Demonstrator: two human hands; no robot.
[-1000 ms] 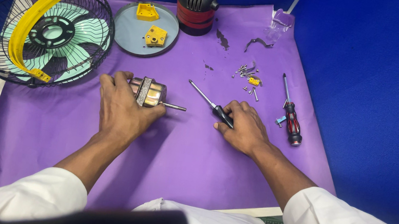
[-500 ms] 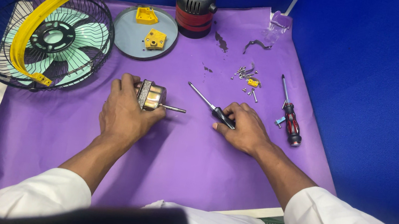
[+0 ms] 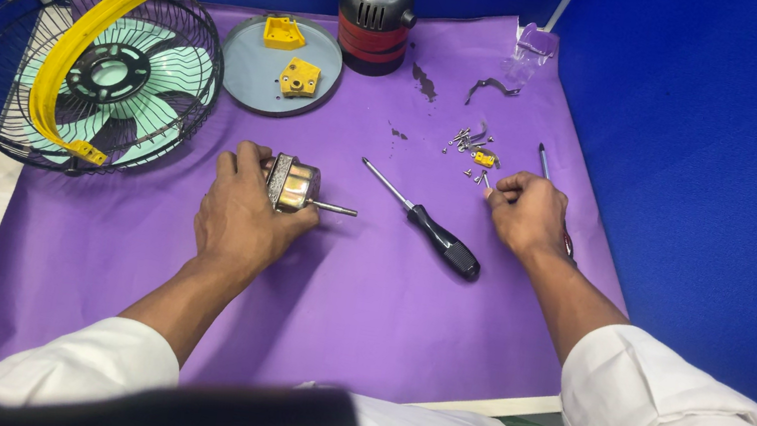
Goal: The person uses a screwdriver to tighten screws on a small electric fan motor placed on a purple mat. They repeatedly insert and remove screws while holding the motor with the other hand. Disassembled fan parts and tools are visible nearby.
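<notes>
The left hand (image 3: 241,217) is clamped over a small metal fan motor (image 3: 292,183), fingers wrapped around its body so that the shaft sticks out to the hand's right, lying flat on the purple mat (image 3: 361,322). The right hand (image 3: 529,212) rests at the edge of a scatter of small screws (image 3: 472,145), its fingertips pinched together; it looks as if a screw is caught between them, though it is too small to be sure. A black-handled screwdriver (image 3: 427,226) lies loose between the two hands, nearer the right, and a second screwdriver (image 3: 545,160) pokes out from behind the right hand. Beyond the left hand sit a grey dish (image 3: 247,81) with two yellow plastic pieces, a wire fan guard (image 3: 11,74) with green blades, and a black and red motor housing (image 3: 374,15). To pick well here, a firm pinch on one screw alone seems wise, with the motor kept pressed down so it cannot roll.
</notes>
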